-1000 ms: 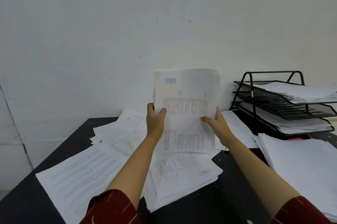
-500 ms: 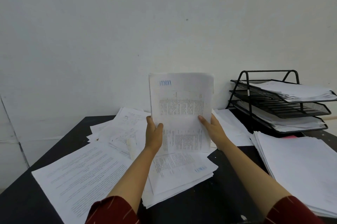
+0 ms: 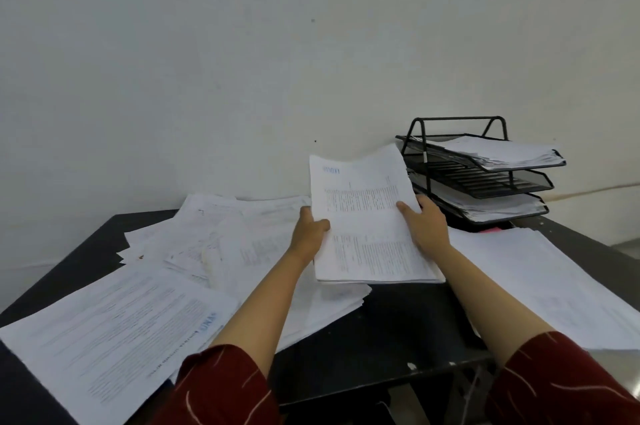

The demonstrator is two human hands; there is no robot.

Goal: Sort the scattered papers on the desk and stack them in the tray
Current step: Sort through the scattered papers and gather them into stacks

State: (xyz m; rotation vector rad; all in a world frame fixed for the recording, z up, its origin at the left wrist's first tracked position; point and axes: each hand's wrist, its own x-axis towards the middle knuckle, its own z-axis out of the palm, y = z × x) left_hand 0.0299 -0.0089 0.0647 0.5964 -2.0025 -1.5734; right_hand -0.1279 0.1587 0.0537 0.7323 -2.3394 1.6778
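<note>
I hold a stack of printed papers (image 3: 367,217) tilted back above the black desk (image 3: 381,331). My left hand (image 3: 309,230) grips its left edge, thumb on the front. My right hand (image 3: 427,222) grips its right edge the same way. The stack's far corner points toward the black three-tier mesh tray (image 3: 491,179) at the back right. The tray's top and bottom tiers hold papers, and the middle tier looks bare. Scattered papers (image 3: 214,234) cover the desk's left and middle.
A large printed sheet (image 3: 114,331) lies at the front left. A thick white pile (image 3: 547,282) lies at the right in front of the tray, with a pink item (image 3: 490,230) peeking out behind it. A white wall stands behind the desk.
Both hands carried the stack to the right and tilted it back from upright toward flat, bringing it closer to the tray. The view also shifted.
</note>
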